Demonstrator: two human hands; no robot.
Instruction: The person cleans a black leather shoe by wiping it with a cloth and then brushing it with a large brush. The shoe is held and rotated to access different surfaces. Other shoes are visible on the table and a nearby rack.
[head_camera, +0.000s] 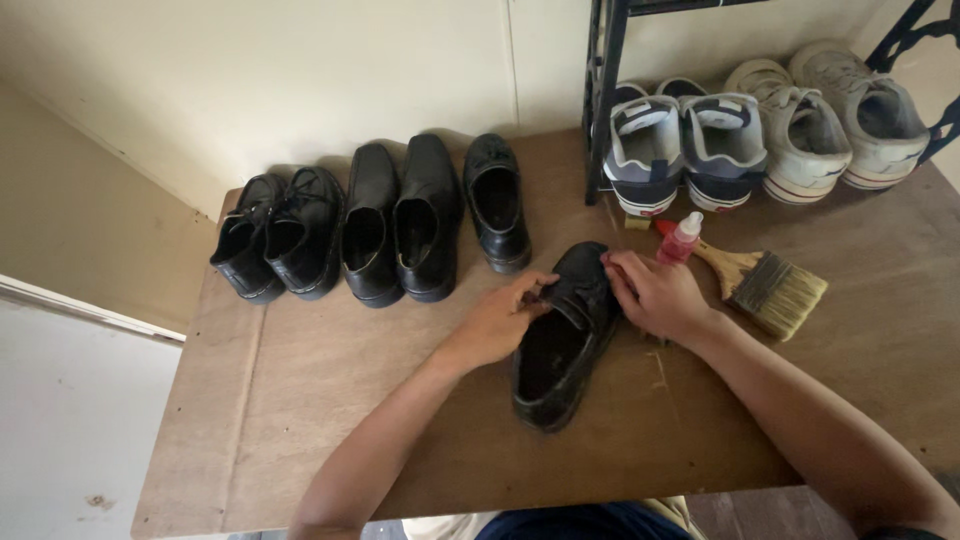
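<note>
Black shoe (560, 345) on table (300, 400), left hand (495, 322) and right hand (655, 295) gripping tongue

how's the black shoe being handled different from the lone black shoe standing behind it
The handled shoe lies out in the middle of the table, angled with its toe up and to the right; the lone shoe stands back in the row by the wall, toe pointing away. The left hand and right hand touch the handled shoe near its toe end; nothing touches the lone shoe. Both are black.
</note>
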